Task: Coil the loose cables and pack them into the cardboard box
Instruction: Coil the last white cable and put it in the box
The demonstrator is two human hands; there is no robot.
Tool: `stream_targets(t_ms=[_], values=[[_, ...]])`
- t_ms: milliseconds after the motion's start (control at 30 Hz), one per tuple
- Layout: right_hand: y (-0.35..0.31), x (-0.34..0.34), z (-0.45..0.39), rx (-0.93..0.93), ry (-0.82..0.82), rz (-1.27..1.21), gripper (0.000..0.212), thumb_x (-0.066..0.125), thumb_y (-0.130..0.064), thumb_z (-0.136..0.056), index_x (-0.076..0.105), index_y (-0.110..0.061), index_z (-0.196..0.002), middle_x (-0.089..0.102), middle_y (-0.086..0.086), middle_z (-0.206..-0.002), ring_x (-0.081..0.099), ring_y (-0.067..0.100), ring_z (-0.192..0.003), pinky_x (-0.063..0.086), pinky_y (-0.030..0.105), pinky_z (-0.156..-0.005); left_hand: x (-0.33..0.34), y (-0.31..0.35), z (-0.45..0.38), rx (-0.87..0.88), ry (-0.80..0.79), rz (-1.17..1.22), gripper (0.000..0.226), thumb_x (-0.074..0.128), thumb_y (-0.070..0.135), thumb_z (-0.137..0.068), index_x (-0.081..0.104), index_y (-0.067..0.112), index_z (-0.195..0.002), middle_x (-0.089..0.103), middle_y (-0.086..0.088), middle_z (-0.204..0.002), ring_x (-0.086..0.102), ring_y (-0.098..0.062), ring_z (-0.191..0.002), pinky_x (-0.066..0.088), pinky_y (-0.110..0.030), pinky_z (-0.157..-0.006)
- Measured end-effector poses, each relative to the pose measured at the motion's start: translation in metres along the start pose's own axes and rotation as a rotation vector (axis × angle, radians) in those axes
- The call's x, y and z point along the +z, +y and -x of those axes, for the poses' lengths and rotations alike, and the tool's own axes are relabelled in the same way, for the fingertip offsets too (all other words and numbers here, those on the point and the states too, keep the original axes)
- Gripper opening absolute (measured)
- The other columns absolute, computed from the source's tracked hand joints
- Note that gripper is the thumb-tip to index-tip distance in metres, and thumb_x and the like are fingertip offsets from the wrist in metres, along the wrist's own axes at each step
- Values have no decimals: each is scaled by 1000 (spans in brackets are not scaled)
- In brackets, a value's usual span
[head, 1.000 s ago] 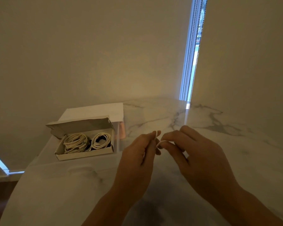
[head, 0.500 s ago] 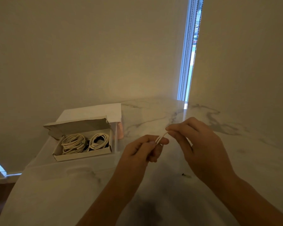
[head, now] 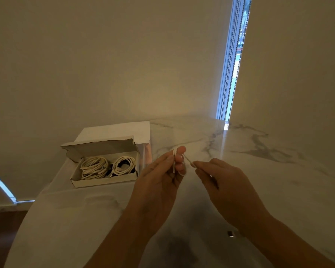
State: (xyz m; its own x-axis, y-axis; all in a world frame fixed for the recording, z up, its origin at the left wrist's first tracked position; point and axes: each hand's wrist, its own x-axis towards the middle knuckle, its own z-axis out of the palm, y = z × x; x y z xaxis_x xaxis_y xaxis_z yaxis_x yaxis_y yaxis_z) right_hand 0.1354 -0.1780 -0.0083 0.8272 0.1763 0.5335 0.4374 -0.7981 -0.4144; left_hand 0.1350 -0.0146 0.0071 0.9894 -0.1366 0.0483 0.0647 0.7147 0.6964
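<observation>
A thin white cable (head: 188, 159) runs between my two hands, held above the marble table. My left hand (head: 162, 178) pinches a short folded loop of it between thumb and fingertips. My right hand (head: 226, 188) pinches the cable's other stretch just to the right. An open cardboard box (head: 104, 181) stands at the left of the table. Inside it lie two coiled white cables (head: 94, 167) (head: 124, 165) side by side, with something dark between them.
The marble table (head: 259, 155) meets pale walls at the back. A white flat sheet or lid (head: 116, 130) lies behind the box. A small metal connector (head: 230, 233) rests on the table under my right wrist. A window slit with bead cords (head: 232, 60) is beyond.
My hands have drawn slightly apart. The left hand has risen and now holds a small folded loop of cable, while the right hand has dropped lower with its stretch.
</observation>
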Motion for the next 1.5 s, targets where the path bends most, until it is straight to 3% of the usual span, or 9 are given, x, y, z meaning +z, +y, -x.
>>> stream_targets(t_ms=[333, 500, 600, 733, 833, 1067, 1167, 1300, 1500], values=[[-27, 5, 15, -138, -179, -46, 34, 44, -38, -97, 69, -28, -116, 61, -12, -92, 60, 10, -74, 48, 21, -66, -14, 10, -12, 230, 223, -47, 27, 54, 2, -93, 63, -7, -116, 68, -13, -96, 62, -16, -84, 57, -25, -84], [-38, 3, 21, -227, -204, 1, 33, 41, -41, -96, 68, -26, -105, 60, -10, -92, 61, 10, -68, 45, 17, -58, -21, 7, -13, 329, 270, -399, 21, 50, 6, -100, 71, 11, -104, 74, -5, -93, 69, -14, -87, 55, -20, -80], [-42, -1, 20, -251, -149, 30, 27, 44, -38, -93, 67, -26, -90, 59, -11, -82, 54, 4, -56, 26, 3, -52, -20, 1, -9, 414, 212, -851, 26, 48, 11, -102, 69, 25, -92, 73, 1, -89, 69, -7, -85, 53, -14, -76], [-36, -8, 15, -279, -46, 23, 27, 42, -36, -95, 65, -24, -89, 55, -10, -81, 49, 4, -54, 35, 11, -49, -21, -5, -7, 374, 65, -1135, 26, 47, 20, -104, 70, 19, -91, 70, 1, -82, 66, -8, -80, 53, -21, -75], [-27, -13, 10, -256, 33, 22, 29, 41, -37, -95, 67, -23, -92, 56, -9, -82, 51, 6, -58, 39, 15, -56, -17, -7, -3, 253, -50, -1124, 23, 48, 19, -103, 70, 20, -95, 71, -5, -87, 66, -13, -82, 51, -23, -77], [1, -26, -1, -161, 101, 75, 28, 38, -48, -98, 60, -32, -90, 51, -20, -81, 51, 4, -63, 46, 16, -55, -15, -3, -1, 23, -234, -1015, 31, 41, 14, -104, 72, 15, -110, 69, 4, -84, 63, -10, -79, 50, -24, -80], [8, -28, -4, -155, 93, 110, 28, 38, -48, -94, 61, -34, -90, 53, -20, -81, 52, 5, -63, 49, 21, -55, -12, -2, 1, 61, -302, -1088, 29, 42, 18, -104, 70, 19, -114, 66, 9, -84, 61, -7, -80, 49, -22, -80], [12, -30, -6, -133, 65, 141, 29, 39, -48, -92, 64, -33, -90, 48, -22, -82, 44, -1, -61, 36, 10, -57, -13, -1, 1, 81, -314, -1212, 27, 48, 24, -102, 69, 22, -118, 67, 11, -84, 63, -4, -80, 50, -20, -82], [12, -28, -7, -108, 18, 141, 29, 39, -52, -91, 62, -36, -90, 53, -21, -81, 48, 1, -61, 40, 14, -56, -13, -1, 4, 160, -269, -1357, 24, 49, 25, -102, 68, 27, -116, 65, 14, -82, 61, 1, -79, 44, -8, -75]])
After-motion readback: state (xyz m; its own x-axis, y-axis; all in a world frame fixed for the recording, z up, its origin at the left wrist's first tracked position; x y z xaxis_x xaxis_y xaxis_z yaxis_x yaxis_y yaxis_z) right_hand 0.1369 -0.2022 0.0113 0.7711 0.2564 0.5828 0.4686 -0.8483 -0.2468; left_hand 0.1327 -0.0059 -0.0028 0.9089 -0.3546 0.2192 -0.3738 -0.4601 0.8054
